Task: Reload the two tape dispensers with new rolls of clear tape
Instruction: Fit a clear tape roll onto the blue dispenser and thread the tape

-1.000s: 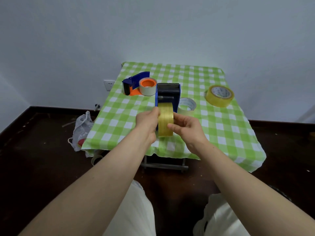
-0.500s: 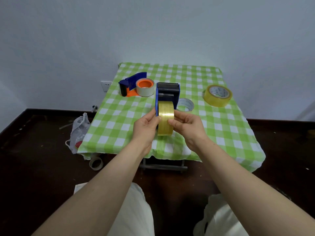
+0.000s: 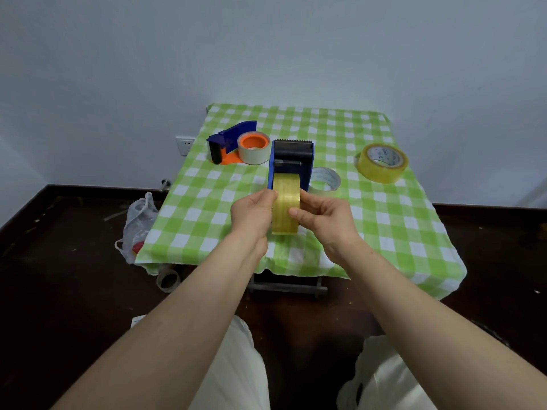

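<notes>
tape roll frame centre, between my hands | left hand grips it | right hand pinches it | blue dispenser just behind

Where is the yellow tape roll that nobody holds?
Head view: the yellow tape roll lies on the tablecloth's right side, right of the whitish roll beside the upright blue dispenser.

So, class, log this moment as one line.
left hand, right hand: grip upright yellowish tape roll | roll: at near end of blue-black plastic dispenser
</notes>
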### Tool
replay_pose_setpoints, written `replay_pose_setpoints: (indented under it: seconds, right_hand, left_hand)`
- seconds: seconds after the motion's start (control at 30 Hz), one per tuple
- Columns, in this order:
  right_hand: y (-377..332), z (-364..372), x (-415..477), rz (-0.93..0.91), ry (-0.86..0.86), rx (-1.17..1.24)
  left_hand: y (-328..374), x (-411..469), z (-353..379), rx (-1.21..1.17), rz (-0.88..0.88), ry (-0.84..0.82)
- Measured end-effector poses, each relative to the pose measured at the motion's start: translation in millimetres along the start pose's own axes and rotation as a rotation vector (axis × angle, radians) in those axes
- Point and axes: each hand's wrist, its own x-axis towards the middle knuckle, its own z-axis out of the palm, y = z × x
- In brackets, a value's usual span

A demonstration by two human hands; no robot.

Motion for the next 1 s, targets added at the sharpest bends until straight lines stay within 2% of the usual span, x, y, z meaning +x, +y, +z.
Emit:
replay_pose_setpoints:
  seconds: [0.6,0.8,1.0]
  right_hand:
    - [11.8,10.8,-16.0,-0.006,-0.04,-0.084]
    - [2.7,7.3,-13.1,0.061,0.016,0.006]
    - [0.4,3.5,-4.1,0.033,0.064,-0.052]
  left_hand:
    - [16.2,-5.6,0.5,0.092,-0.216,0.075]
    - [18.7,-13.0,4.8,0.085,-0.169,0.013]
    - [15.2,-18.9,11.2,0.05,-0.095,-0.073]
